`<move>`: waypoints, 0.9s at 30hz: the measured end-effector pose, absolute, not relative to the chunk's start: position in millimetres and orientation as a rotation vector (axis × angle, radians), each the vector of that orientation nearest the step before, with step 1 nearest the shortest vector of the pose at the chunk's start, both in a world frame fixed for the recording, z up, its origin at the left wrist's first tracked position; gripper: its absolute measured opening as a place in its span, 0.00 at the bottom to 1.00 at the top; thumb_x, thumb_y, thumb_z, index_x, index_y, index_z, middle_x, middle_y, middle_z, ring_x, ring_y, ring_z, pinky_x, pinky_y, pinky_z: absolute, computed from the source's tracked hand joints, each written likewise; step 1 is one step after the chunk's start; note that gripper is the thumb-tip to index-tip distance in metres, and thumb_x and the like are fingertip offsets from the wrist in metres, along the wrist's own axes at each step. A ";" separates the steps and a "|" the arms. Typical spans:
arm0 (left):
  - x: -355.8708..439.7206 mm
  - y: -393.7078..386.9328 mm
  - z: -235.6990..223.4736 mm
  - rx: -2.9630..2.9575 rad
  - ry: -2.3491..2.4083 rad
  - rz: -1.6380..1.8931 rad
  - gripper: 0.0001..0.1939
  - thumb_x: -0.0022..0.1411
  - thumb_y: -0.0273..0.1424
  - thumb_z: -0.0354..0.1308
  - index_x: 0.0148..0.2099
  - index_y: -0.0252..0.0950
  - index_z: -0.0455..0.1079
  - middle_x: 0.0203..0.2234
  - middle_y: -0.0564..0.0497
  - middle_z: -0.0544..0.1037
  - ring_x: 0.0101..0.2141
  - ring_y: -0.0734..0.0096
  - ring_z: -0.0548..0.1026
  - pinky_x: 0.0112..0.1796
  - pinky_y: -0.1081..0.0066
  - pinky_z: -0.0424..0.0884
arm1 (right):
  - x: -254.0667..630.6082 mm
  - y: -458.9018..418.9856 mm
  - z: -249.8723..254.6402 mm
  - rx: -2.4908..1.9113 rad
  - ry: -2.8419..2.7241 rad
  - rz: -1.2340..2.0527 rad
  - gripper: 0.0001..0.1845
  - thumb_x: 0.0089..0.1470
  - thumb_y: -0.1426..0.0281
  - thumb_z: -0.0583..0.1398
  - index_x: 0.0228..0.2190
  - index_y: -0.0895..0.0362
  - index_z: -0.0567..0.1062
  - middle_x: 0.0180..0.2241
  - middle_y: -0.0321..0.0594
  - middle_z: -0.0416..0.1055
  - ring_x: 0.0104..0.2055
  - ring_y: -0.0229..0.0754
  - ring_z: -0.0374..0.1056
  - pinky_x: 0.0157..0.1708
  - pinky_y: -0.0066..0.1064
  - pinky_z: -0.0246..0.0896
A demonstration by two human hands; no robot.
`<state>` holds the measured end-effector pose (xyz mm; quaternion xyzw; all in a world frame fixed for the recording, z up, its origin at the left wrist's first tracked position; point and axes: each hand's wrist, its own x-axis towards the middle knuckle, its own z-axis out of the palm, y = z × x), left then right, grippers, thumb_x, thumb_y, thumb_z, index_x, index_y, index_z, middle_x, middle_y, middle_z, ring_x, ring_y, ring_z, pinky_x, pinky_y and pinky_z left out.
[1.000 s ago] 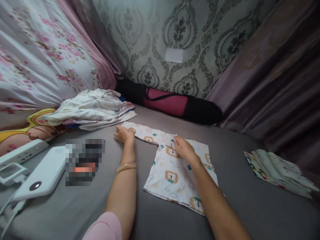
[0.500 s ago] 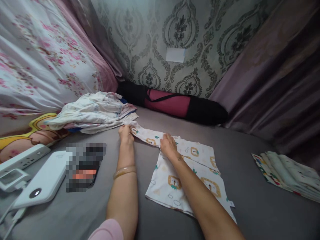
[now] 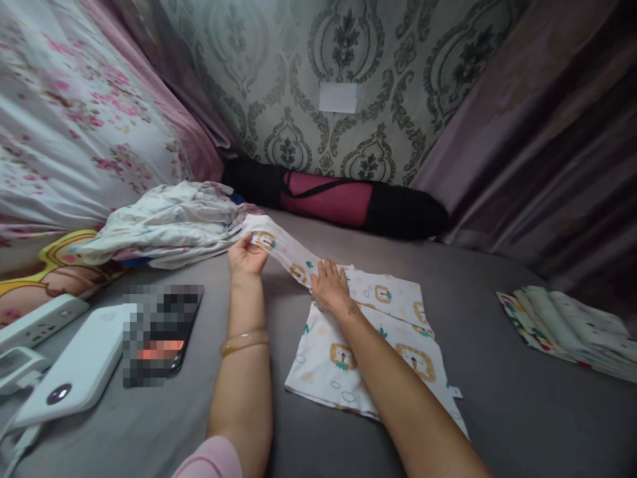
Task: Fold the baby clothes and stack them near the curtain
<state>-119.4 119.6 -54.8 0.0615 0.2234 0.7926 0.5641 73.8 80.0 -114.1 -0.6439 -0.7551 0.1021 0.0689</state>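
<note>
A white shirt [image 3: 323, 368] printed with lions and green leaves lies partly folded on the grey bed sheet. My left hand [image 3: 247, 254] pinches the end of its long sleeve, lifted a little off the sheet and stretched toward the left. With fingers spread flat, my right hand [image 3: 330, 285] presses on the shirt where that sleeve joins the body. The right forearm crosses over the shirt's body and hides part of it. A small white tag sticks out at the shirt's right edge.
Left of me are a heap of crumpled clothes [image 3: 164, 222], a phone [image 3: 186, 325], a white power bank [image 3: 74, 372] and a power strip [image 3: 42, 322]. A long black and pink bag [image 3: 328, 199] lies along the wall. Folded clothes [image 3: 567, 328] are stacked at right.
My left hand has raised the sleeve end off the sheet and turned, showing its palm side. My right hand stays on the shirt, its fingers more spread. The view has shifted slightly.
</note>
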 end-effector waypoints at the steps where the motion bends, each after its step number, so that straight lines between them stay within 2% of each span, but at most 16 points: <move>1: -113.4 117.8 -48.2 0.169 0.491 1.856 0.21 0.56 0.15 0.45 0.50 0.33 0.66 0.37 0.48 0.78 0.42 0.70 0.77 0.47 0.68 0.72 | 73.2 80.1 -113.5 -1.943 -2.270 0.326 0.32 0.63 0.62 0.41 0.63 0.64 0.52 0.66 0.48 0.43 0.67 0.48 0.36 0.63 0.45 0.26; 5: -84.5 107.6 -19.9 0.325 0.409 1.771 0.18 0.56 0.17 0.46 0.46 0.32 0.69 0.36 0.48 0.79 0.43 0.68 0.77 0.48 0.67 0.72 | 75.2 79.0 -110.0 -1.897 -2.229 0.386 0.30 0.63 0.63 0.42 0.63 0.64 0.53 0.66 0.49 0.43 0.68 0.47 0.36 0.63 0.46 0.26; 8: -62.4 100.7 -4.8 0.427 0.411 1.692 0.15 0.55 0.18 0.48 0.42 0.33 0.70 0.33 0.49 0.79 0.41 0.68 0.78 0.46 0.68 0.72 | 85.2 77.6 -102.5 -1.767 -2.148 0.478 0.28 0.63 0.63 0.45 0.62 0.62 0.56 0.65 0.49 0.48 0.67 0.47 0.40 0.63 0.46 0.27; 10: -48.6 97.8 -0.3 0.477 0.414 1.663 0.13 0.55 0.19 0.49 0.40 0.34 0.70 0.31 0.50 0.79 0.38 0.70 0.78 0.44 0.69 0.73 | 97.1 75.9 -94.5 -1.682 -1.995 0.515 0.27 0.62 0.65 0.48 0.60 0.62 0.60 0.62 0.51 0.55 0.65 0.46 0.46 0.63 0.43 0.34; 12: -34.8 95.9 0.1 0.532 0.405 1.661 0.14 0.54 0.19 0.50 0.40 0.35 0.70 0.31 0.52 0.79 0.37 0.71 0.78 0.43 0.70 0.73 | 112.8 72.7 -85.2 -1.663 -1.745 0.606 0.23 0.61 0.65 0.51 0.54 0.62 0.66 0.57 0.52 0.64 0.60 0.45 0.57 0.60 0.39 0.46; 14: -19.7 94.3 -2.0 0.588 0.402 1.656 0.16 0.51 0.19 0.52 0.42 0.36 0.70 0.31 0.52 0.79 0.38 0.71 0.78 0.43 0.71 0.72 | 131.5 67.1 -76.3 -1.655 -1.425 0.850 0.18 0.60 0.64 0.51 0.47 0.61 0.71 0.50 0.52 0.71 0.52 0.45 0.66 0.53 0.37 0.57; 17: 6.2 91.3 -7.8 0.673 0.424 1.619 0.18 0.49 0.21 0.55 0.45 0.37 0.70 0.33 0.52 0.79 0.40 0.70 0.77 0.44 0.70 0.71 | 162.5 54.2 -66.2 -1.487 -0.974 1.277 0.16 0.62 0.63 0.49 0.42 0.60 0.70 0.44 0.52 0.74 0.41 0.43 0.73 0.44 0.37 0.66; 19: 25.1 88.4 -13.6 0.749 0.453 1.592 0.19 0.49 0.23 0.56 0.46 0.36 0.69 0.35 0.51 0.79 0.41 0.68 0.76 0.46 0.69 0.69 | 183.0 44.7 -62.3 -1.370 -0.798 1.411 0.16 0.63 0.63 0.48 0.41 0.60 0.68 0.43 0.53 0.74 0.38 0.42 0.74 0.41 0.36 0.68; 22: 53.2 81.7 -26.3 0.903 0.546 1.539 0.19 0.52 0.26 0.55 0.49 0.34 0.69 0.40 0.48 0.78 0.45 0.65 0.75 0.49 0.67 0.66 | 209.3 34.9 -61.6 -1.306 -0.674 1.468 0.18 0.64 0.61 0.45 0.41 0.61 0.67 0.44 0.55 0.74 0.38 0.42 0.74 0.43 0.37 0.67; 27: 89.1 59.0 -51.6 1.243 0.732 1.328 0.19 0.58 0.29 0.52 0.53 0.36 0.67 0.50 0.46 0.74 0.53 0.62 0.69 0.54 0.63 0.61 | 234.3 34.7 -71.4 -1.234 -0.575 1.559 0.28 0.63 0.54 0.39 0.40 0.60 0.68 0.43 0.56 0.74 0.41 0.46 0.73 0.46 0.41 0.66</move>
